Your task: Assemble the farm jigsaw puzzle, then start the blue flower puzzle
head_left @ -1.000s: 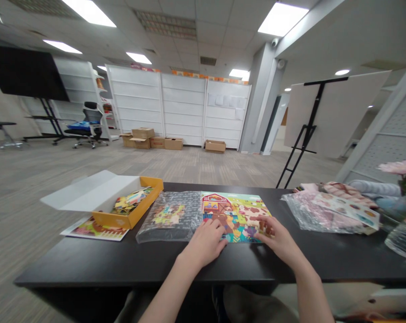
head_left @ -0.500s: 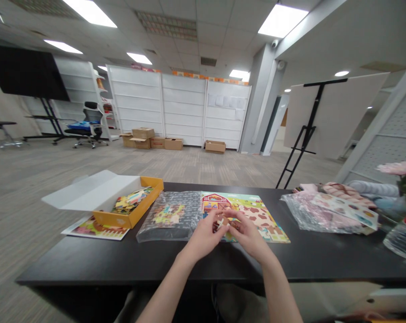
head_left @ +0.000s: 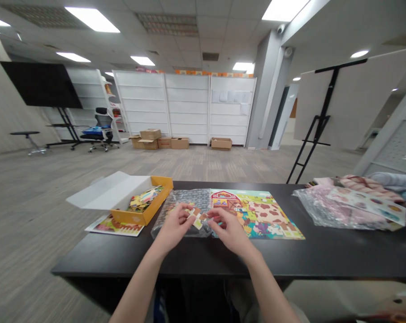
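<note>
While both bare forearms (head_left: 140, 280) stretch over the near edge of a black table (head_left: 203, 260), the two hands hover close to each other without touching. The left hand (head_left: 171, 229) pinches a small cluster of puzzle pieces (head_left: 196, 223), brown, white and pale yellow, between thumb and fingers. The right hand (head_left: 233, 231) is curled with its fingertips just beside that cluster; whether they grip a part of it I cannot tell.

Below the pieces lies a clear plastic packet (head_left: 189, 196), partly covered by the left hand. Against its right side lies a bright farm picture (head_left: 265, 213) with a red barn and a brown-spotted cow, its lower left part hidden by the right hand. Left of the packet, a printed sheet (head_left: 117, 227) sticks out from beneath a yellow box (head_left: 131, 217), whose white lid (head_left: 109, 193) is folded back and which holds a heap of loose pieces (head_left: 144, 199). Toward the table's right end lies a plastic bag (head_left: 334, 211) with something pink inside.

Beyond the table stands a black easel (head_left: 319, 128); farther back, cardboard boxes (head_left: 151, 134) sit before white shelving (head_left: 187, 107).
</note>
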{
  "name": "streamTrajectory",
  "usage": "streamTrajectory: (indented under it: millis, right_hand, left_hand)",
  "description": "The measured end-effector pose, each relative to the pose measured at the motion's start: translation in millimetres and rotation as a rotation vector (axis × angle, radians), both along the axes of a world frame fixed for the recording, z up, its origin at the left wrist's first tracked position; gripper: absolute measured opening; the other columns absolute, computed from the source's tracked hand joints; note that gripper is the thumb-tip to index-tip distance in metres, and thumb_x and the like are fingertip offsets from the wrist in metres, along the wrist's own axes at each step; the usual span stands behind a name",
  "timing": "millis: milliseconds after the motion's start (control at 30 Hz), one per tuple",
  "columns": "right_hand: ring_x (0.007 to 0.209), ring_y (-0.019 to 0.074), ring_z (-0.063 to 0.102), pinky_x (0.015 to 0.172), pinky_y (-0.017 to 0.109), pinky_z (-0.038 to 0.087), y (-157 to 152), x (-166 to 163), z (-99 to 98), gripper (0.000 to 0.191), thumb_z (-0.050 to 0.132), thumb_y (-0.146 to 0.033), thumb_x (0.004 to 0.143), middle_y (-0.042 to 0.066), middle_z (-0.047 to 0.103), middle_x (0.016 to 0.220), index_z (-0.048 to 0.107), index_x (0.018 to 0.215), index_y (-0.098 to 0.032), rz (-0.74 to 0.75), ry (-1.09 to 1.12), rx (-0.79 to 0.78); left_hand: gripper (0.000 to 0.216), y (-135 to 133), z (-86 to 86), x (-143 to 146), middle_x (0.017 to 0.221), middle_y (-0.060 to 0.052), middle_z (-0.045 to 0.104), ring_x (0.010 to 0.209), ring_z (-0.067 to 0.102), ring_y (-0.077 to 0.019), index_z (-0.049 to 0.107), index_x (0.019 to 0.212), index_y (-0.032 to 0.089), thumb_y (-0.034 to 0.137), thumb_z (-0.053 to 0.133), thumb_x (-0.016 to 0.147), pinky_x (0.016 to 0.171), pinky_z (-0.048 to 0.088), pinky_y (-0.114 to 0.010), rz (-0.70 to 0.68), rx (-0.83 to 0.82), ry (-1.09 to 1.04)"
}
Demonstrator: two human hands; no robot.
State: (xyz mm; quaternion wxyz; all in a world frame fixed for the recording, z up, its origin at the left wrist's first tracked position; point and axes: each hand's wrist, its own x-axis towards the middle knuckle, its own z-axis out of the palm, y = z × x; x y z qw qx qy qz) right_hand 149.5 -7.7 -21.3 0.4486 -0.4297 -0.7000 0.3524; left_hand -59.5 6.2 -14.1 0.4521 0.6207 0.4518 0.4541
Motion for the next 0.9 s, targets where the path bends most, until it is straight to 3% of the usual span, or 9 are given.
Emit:
streamTrajectory:
  millis: [133, 300, 400, 533, 600, 667, 767, 900]
  right_hand:
    - [0.071, 0.0149, 0.064, 0.063, 0.028, 0.054, 3.6, -6.4, 3.4, 0.028, 0.068, -0.045, 0.086, 0.004, 0.073, 0.094, 0.072, 0.1, -0.021, 0.08, 0.12, -0.099]
    - [0.068, 0.0156, 0.064, 0.062, 0.028, 0.052, 3.5, -12.4, 6.0, 0.031, 0.073, -0.048, 0.081, 0.003, 0.072, 0.079, 0.075, 0.092, -0.019, 0.219, 0.143, -0.215]
    - [0.063, 0.0138, 0.061, 0.058, 0.027, 0.049, 4.1, -14.8, 5.0, 0.03, 0.072, -0.046, 0.081, 0.003, 0.071, 0.076, 0.075, 0.092, -0.019, 0.158, 0.111, -0.197]
    - [0.061, 0.0134, 0.059, 0.054, 0.025, 0.047, 4.1, -7.7, 4.9, 0.033, 0.072, -0.05, 0.08, 0.002, 0.068, 0.073, 0.073, 0.086, -0.018, -0.006, 0.12, -0.18]
    - [0.061, 0.013, 0.059, 0.054, 0.025, 0.048, -0.6, -4.9, 7.1, 0.034, 0.072, -0.051, 0.08, 0.002, 0.067, 0.071, 0.072, 0.084, -0.018, 0.036, 0.13, -0.241]
    - [0.061, 0.0131, 0.06, 0.055, 0.025, 0.048, -7.8, -6.5, 9.3, 0.034, 0.072, -0.051, 0.08, 0.002, 0.067, 0.07, 0.072, 0.086, -0.017, 0.151, 0.128, -0.338]
    - [0.061, 0.0131, 0.061, 0.054, 0.024, 0.048, -16.9, -16.3, 10.1, 0.037, 0.074, -0.047, 0.08, 0.002, 0.067, 0.069, 0.073, 0.101, -0.017, 0.277, 0.108, -0.451]
    - [0.056, 0.0101, 0.056, 0.051, 0.022, 0.042, -16.1, -34.8, 7.9, 0.053, 0.075, -0.041, 0.079, 0.002, 0.07, 0.073, 0.065, 0.125, -0.015, 0.248, 0.154, -0.495]
  left_hand:
    - [0.039, -6.9, 0.7, -8.0, 0.073, 0.004, 0.062, 0.066, 0.063, -0.0138, 0.051, 0.099, 0.02, 0.048, 0.07, 0.079, 0.063, 0.049, -0.026, -0.017, 0.016, -0.003]
    - [0.035, -13.8, 5.8, -8.5, 0.076, 0.002, 0.065, 0.073, 0.067, -0.0152, 0.054, 0.105, 0.019, 0.044, 0.067, 0.083, 0.07, 0.053, -0.028, -0.047, 0.059, 0.016]
    - [0.032, -13.2, 6.5, -14.1, 0.088, -0.003, 0.069, 0.083, 0.069, -0.0182, 0.055, 0.111, 0.019, 0.039, 0.062, 0.087, 0.076, 0.056, -0.032, -0.017, 0.13, 0.092]
    - [0.035, -10.3, 6.4, -31.2, 0.117, -0.008, 0.069, 0.111, 0.064, -0.0244, 0.061, 0.116, 0.022, 0.017, 0.06, 0.082, 0.096, 0.052, -0.04, 0.111, 0.367, 0.513]
    - [0.034, -9.3, 8.3, -36.0, 0.119, -0.007, 0.07, 0.117, 0.061, -0.027, 0.066, 0.11, 0.023, 0.011, 0.061, 0.079, 0.101, 0.047, -0.042, 0.138, 0.42, 0.776]
    - [0.023, -8.2, 11.3, -34.7, 0.11, -0.006, 0.073, 0.108, 0.065, -0.026, 0.069, 0.102, 0.023, 0.013, 0.058, 0.084, 0.093, 0.049, -0.039, 0.191, 0.37, 0.911]
    - [0.018, -5.5, 15.2, -25.3, 0.102, -0.004, 0.075, 0.091, 0.07, -0.0217, 0.069, 0.1, 0.024, 0.02, 0.052, 0.094, 0.079, 0.05, -0.032, 0.333, 0.318, 0.881]
    - [0.015, -2.4, 14.6, -17.1, 0.1, -0.002, 0.076, 0.09, 0.07, -0.0209, 0.069, 0.097, 0.024, 0.025, 0.054, 0.094, 0.078, 0.049, -0.03, 0.456, 0.368, 0.759]
